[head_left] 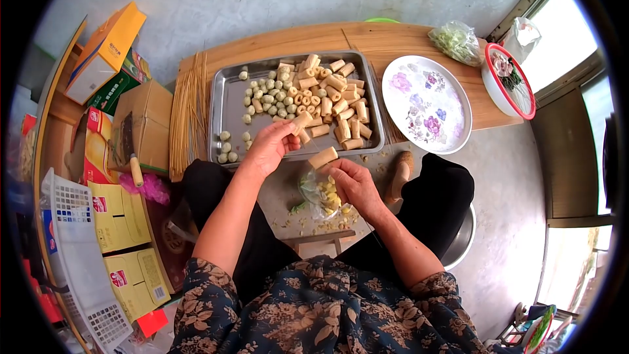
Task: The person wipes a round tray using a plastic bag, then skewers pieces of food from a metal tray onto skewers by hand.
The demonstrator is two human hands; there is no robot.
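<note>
We have our two hands apart, each pinching a short tan roll between thumb and fingers. The left hand (pixel 267 147) holds one roll (pixel 302 120) over the near side of the metal tray (pixel 226 108), close above the other rolls (pixel 337 82); the right hand (pixel 354 183) holds a second roll (pixel 323 158) just off the tray's near edge, above a clear bag (pixel 321 193) with yellowish bits in it. Whether a thin stick runs between our hands we cannot fairly say, as anything that fine is lost at this size. Loose rolls crowd the tray's right part, and round pale-green balls (pixel 267 99) lie mostly left of them, with a few near its left front corner. A bundle of thin sticks (pixel 188 115) lies on the surface (pixel 262 42) just left of the tray, and a flowered plate (pixel 426 101) stands to its right. To handle the rolls well, we would pinch each one lightly around its side, since several show hollow ends and could flatten or split under a hard squeeze. We would also bring the right hand in over the tray, so that a slipped piece lands among the rest rather than on the littered floor (pixel 282 190).
</note>
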